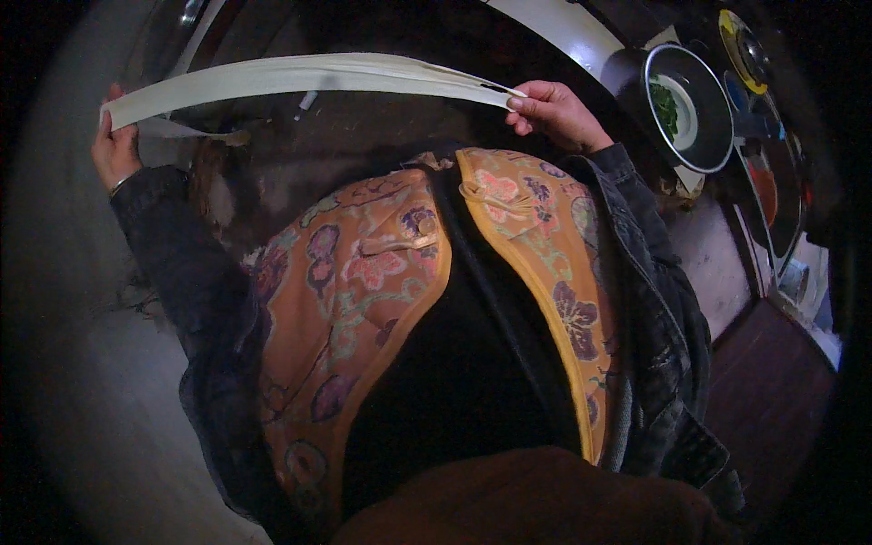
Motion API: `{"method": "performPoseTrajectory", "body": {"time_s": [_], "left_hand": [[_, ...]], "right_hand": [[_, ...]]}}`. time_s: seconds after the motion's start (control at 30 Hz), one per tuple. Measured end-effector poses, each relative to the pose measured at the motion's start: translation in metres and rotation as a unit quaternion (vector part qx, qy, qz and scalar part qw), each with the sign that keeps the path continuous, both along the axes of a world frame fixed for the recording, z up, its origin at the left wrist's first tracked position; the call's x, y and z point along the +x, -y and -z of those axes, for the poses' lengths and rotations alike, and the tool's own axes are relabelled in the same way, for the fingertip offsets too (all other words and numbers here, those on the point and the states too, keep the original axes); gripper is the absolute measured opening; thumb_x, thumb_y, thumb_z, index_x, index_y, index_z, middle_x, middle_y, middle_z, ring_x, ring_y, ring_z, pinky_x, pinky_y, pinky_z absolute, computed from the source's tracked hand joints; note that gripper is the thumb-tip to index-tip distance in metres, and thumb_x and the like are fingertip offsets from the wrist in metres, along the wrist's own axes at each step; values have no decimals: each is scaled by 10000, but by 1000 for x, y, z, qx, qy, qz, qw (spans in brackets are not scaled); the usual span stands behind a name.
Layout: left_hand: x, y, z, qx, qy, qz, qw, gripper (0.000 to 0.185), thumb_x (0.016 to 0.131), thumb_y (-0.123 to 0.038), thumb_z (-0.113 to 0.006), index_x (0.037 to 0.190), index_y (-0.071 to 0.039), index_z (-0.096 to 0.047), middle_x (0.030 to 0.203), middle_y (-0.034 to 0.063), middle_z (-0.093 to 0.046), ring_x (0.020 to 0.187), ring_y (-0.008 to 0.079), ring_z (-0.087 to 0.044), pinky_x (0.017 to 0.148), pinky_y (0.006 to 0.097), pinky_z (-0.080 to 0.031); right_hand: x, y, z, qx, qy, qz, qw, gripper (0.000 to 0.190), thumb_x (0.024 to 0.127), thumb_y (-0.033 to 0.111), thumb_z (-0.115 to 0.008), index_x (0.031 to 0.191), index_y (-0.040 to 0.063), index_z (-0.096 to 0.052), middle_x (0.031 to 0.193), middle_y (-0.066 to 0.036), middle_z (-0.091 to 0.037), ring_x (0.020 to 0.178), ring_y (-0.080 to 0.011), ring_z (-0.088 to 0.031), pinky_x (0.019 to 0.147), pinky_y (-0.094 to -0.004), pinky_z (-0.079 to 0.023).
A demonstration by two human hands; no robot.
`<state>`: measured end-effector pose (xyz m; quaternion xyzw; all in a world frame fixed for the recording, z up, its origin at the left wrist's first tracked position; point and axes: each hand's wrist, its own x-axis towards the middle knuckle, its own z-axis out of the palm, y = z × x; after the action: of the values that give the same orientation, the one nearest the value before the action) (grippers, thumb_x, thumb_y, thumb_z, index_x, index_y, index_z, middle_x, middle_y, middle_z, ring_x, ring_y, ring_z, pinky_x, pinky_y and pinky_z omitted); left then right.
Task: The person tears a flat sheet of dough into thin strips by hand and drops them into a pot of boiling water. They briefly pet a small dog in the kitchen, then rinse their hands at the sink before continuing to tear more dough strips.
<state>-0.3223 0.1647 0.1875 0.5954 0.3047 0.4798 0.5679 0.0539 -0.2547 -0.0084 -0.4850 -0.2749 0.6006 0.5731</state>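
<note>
A long white fabric band (306, 73) stretches in a shallow arch between my two hands. My left hand (119, 146) grips its left end, and a loose pale strip (180, 128) hangs beside that hand. Thumb and fingers of my right hand (555, 112) pinch the right end, where the layers part in a narrow gap. Below the band are my patterned orange vest (388, 266) and the dark sleeves of my jacket.
On the right stands a metal basin (712, 109) holding a white bowl (683, 112) with green leaves. Beyond it lies a round yellow-rimmed object (732, 51). A small white object (308, 101) shows in the dark area beyond my body.
</note>
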Motion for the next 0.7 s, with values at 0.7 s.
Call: {"method": "performPoseTrajectory", "body": {"time_s": [0.7], "left_hand": [[20,-22,-28,-67,81,8,994,326,932,-48,-303,1251,-29,-365,1310,215,-387,1232,347,-348,1034,480,-272]], "right_hand": [[9,14,25,12,-57,146,988,169,865,140,-566,977,16,-540,812,-67,-609,686,-107,-584,631,-222,-494]]}}
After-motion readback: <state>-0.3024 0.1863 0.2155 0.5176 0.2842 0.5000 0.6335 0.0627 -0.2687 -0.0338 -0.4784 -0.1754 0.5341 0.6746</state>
